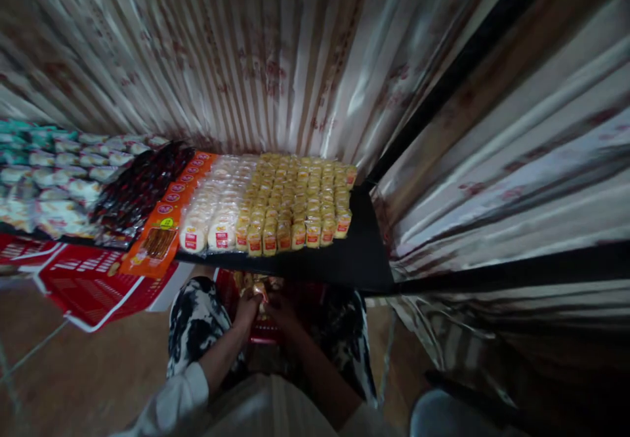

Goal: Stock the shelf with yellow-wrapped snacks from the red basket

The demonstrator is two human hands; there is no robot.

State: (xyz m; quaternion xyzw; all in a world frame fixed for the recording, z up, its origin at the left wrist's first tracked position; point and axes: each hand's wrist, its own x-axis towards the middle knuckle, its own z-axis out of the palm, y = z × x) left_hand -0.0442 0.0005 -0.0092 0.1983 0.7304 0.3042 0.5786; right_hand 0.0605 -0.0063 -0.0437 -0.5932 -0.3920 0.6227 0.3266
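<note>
Low between my knees, my left hand (247, 309) and my right hand (281, 310) come together over a red basket (266, 340). Their fingers are closed at a small wrapped snack (260, 289) with a yellowish and orange-red wrapper. Dim light blurs the fingertips, and the right hand's fingers are partly hidden. More yellowish packets lie in the basket under and behind the hands. Just beyond, rows of yellow-wrapped snacks (295, 207) stand tightly packed on a black shelf (364, 247).
Left of the yellow rows are white round packaged snacks (221, 227), an orange snack packet (156, 237), dark packets (142, 191) and white-and-green packets (59, 174). A red crate (93, 279) stands below left. Pleated curtain (275, 56) hangs behind; a dark bar (462, 63) crosses at right.
</note>
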